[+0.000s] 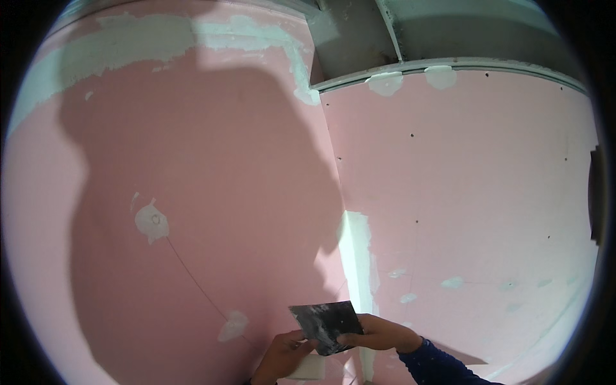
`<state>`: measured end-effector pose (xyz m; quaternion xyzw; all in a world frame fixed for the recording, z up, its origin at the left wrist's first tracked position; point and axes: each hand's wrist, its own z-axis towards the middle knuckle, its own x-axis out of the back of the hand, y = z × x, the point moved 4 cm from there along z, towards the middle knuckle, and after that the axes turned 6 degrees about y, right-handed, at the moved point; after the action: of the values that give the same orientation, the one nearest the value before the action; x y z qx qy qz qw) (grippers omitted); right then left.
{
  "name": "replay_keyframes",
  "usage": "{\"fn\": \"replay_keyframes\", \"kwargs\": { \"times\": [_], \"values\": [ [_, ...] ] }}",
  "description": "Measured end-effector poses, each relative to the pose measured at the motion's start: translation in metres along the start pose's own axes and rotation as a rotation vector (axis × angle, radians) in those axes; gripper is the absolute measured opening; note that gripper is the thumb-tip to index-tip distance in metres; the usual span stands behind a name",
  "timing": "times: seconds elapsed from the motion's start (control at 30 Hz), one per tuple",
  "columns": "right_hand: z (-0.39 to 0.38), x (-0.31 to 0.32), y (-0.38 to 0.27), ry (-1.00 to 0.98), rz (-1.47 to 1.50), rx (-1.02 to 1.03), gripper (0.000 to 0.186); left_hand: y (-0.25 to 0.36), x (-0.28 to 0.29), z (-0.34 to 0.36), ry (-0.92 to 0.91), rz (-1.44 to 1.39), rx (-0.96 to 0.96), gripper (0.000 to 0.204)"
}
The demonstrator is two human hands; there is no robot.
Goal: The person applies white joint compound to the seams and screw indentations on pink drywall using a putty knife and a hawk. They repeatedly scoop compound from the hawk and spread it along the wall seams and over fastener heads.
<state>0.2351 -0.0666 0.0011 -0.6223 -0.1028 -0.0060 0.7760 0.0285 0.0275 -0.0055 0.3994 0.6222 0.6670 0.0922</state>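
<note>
spreader blade (325,326), dark and smeared, is pinched at opposite sides by the left hand (283,355) and right hand (380,332), in front of pink plasterboard (481,173); should either grip loosen, it might tilt, and its edge could gouge the pale joint filler (358,250).

Pale patches (146,224) are being borne by the left wall (192,154). Dark dots (412,135) are being borne by the right wall (475,186).
</note>
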Motion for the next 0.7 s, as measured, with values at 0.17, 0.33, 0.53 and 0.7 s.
{"fn": "replay_keyframes", "kwargs": {
  "times": [0.17,0.33,0.53,0.7],
  "values": [
    [0.014,0.056,-0.077,0.487,-0.121,0.032,0.043,0.011,0.006,-0.001,0.143,-0.171,-0.184,0.033],
    [0.09,0.197,-0.279,0.748,-0.678,0.792,0.034,0.007,0.016,-0.004,0.043,-0.178,-0.295,0.033],
    [0.207,0.257,-0.352,0.806,-0.556,0.704,0.026,0.01,0.019,-0.002,0.039,-0.131,-0.245,0.029],
    [0.237,0.255,-0.363,0.788,-0.729,0.642,0.027,0.006,0.027,0.003,0.018,-0.125,-0.276,0.032]
  ]
}}
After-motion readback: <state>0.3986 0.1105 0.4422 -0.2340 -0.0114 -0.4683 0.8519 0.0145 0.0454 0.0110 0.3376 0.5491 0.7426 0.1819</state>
